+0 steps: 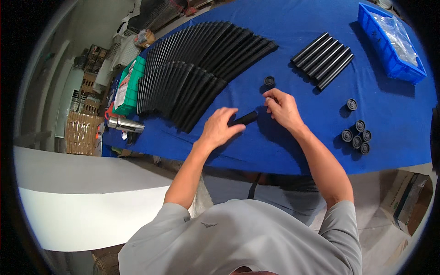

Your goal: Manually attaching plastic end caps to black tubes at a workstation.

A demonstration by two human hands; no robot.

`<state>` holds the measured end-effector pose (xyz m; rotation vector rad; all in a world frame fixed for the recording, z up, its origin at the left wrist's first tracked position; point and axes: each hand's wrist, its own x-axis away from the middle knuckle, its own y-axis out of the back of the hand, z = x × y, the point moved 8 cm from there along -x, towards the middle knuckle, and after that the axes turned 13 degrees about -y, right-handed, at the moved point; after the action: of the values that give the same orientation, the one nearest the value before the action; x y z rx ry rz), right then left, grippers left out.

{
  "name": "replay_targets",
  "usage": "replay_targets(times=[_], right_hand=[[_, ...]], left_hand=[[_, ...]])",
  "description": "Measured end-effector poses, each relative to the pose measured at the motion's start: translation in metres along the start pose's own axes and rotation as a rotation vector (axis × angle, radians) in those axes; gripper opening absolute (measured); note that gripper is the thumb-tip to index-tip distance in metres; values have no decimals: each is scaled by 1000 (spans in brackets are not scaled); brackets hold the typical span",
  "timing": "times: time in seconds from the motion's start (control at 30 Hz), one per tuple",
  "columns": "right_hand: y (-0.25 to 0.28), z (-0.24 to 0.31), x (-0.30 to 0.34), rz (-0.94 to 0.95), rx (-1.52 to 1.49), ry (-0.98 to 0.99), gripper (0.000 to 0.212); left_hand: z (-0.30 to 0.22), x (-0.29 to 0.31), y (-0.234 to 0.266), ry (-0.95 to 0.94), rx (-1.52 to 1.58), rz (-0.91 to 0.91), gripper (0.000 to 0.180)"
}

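My left hand (219,128) is over a short black tube (246,118), thumb and fingers spread on either side of it. The tube's far end points right, and its near part is hidden by the hand. My right hand (283,110) has its fingers curled in, thumb and index finger close together; anything between them is too small or hidden to make out. Just beyond its fingertips a round black cap (269,81) stands on the blue cloth (293,158).
Black tubes (183,68) lie fanned in two rows at the left. Several glossy tubes (323,59) lie far right, with round black caps (357,137) nearer. A blue bin (392,64), a green bin (120,105) and a steel flask (126,124) stand near the edges.
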<state>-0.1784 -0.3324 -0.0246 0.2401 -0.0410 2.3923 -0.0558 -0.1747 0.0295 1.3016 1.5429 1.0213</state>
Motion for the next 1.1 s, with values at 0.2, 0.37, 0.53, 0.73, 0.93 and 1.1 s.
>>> replay_targets(times=[0.2, 0.37, 0.53, 0.73, 0.93, 1.1], right_hand=[[-15, 1, 1, 153, -31, -12, 26], [-42, 9, 25, 692, -191, -44, 46], [-64, 10, 57, 1051, -199, -128, 62], [-77, 11, 74, 1288, -98, -99, 49], [-83, -3, 82, 1405, -155, -141, 50], [-85, -2, 84, 1452, -174, -79, 52]], left_hand=[[2, 38, 0, 21, -61, -87, 34], [-12, 47, 21, 78, 374, -166, 35], [-31, 59, 8, 23, 559, 140, 40], [-26, 90, -32, 319, 1236, 162, 40], [-33, 89, -39, 372, 1278, 232, 45], [-30, 91, -43, 422, 1297, 275, 43]])
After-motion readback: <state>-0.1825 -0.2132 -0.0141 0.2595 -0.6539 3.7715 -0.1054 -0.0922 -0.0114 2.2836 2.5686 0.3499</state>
